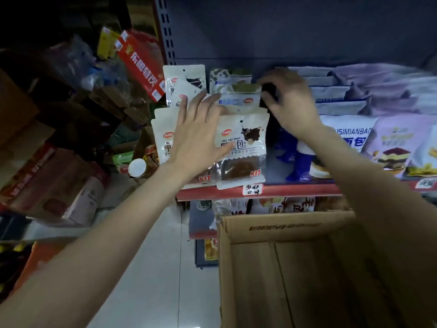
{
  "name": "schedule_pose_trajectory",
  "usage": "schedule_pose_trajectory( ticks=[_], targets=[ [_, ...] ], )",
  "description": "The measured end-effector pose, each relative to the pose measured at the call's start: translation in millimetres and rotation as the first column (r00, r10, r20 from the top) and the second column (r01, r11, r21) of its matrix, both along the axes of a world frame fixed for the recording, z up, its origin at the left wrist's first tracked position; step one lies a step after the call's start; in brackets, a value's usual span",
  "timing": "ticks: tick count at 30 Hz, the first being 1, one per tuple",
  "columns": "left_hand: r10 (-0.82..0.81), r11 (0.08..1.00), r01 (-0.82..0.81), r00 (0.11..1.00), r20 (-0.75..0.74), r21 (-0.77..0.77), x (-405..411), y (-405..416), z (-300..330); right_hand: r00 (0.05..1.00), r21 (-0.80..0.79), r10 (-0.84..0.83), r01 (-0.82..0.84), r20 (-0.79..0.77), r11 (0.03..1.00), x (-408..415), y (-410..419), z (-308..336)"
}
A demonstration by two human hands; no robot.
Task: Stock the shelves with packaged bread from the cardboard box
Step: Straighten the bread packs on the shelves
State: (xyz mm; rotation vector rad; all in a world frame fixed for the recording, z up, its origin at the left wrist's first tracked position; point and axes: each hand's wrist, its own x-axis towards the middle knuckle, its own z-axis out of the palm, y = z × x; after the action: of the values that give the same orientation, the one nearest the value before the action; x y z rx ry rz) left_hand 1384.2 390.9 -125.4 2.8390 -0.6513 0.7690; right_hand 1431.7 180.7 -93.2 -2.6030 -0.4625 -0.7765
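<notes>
White packs of dark bread [243, 147] stand in rows on the shelf [283, 190] with the red front edge. My left hand [201, 131] lies flat with spread fingers against the packs at the left of the row. Further back, my right hand [288, 98] has curled fingers on the top edge of a green-topped pack [238, 97]. The cardboard box [283, 268] stands open below the shelf, and its visible inside holds no packs.
Blue and lilac bread packs [350, 138] fill the shelf to the right. A lower shelf [272, 204] holds more packs. Piled cartons and a red box [142, 62] crowd the left side. Pale floor tiles [153, 268] lie between.
</notes>
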Motion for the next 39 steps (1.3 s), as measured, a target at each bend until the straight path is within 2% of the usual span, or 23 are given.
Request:
schedule_pose_trajectory(
  ticks=[4,7,11,14,20,24,29,34,36,39],
  targets=[
    [0.084,0.996,-0.083,0.995,-0.047,0.010,17.5,-11.8,-0.7,0.992,-0.239,0.126,-0.130,-0.033,0.962,59.1,-11.9,19.2],
    [0.093,0.994,-0.093,0.996,0.001,0.057,20.9,-15.7,-10.6,0.974,-0.383,0.205,-0.224,-0.091,0.896,95.6,-13.6,19.7],
    [0.122,0.992,-0.125,0.987,0.105,0.026,24.6,-18.9,-19.8,0.949,-0.440,0.197,-0.290,-0.245,0.850,135.1,-16.5,15.8],
    [0.121,0.992,-0.123,0.984,0.134,0.008,26.4,-20.7,-23.9,0.921,-0.407,0.221,-0.345,-0.321,0.846,149.5,-20.6,11.7],
    [0.136,0.991,-0.134,0.985,0.102,-0.027,25.8,-23.9,-21.2,0.879,-0.286,0.182,-0.330,-0.441,0.900,158.8,-18.9,9.5],
    [0.143,0.990,-0.141,0.986,0.084,-0.031,24.5,-26.4,-18.9,0.884,-0.242,0.170,-0.297,-0.436,0.924,160.7,-21.1,9.0],
    [0.147,0.989,-0.148,0.984,0.096,0.001,26.7,-28.3,-15.8,0.907,-0.299,0.109,-0.245,-0.408,0.922,156.4,-42.1,17.9],
    [0.165,0.986,-0.165,0.984,0.063,-0.004,26.6,-29.9,-17.3,0.887,-0.400,0.073,-0.278,-0.455,0.873,151.4,-49.4,15.9],
    [0.167,0.986,-0.167,0.985,0.035,-0.001,26.1,-30.5,-16.3,0.907,-0.318,0.148,-0.285,-0.394,0.904,143.7,-46.6,19.8],
    [0.155,0.988,-0.155,0.988,0.022,-0.008,26.5,-31.0,-14.3,0.888,-0.084,0.288,-0.338,-0.359,0.937,121.6,-34.7,27.0]
  ],
)
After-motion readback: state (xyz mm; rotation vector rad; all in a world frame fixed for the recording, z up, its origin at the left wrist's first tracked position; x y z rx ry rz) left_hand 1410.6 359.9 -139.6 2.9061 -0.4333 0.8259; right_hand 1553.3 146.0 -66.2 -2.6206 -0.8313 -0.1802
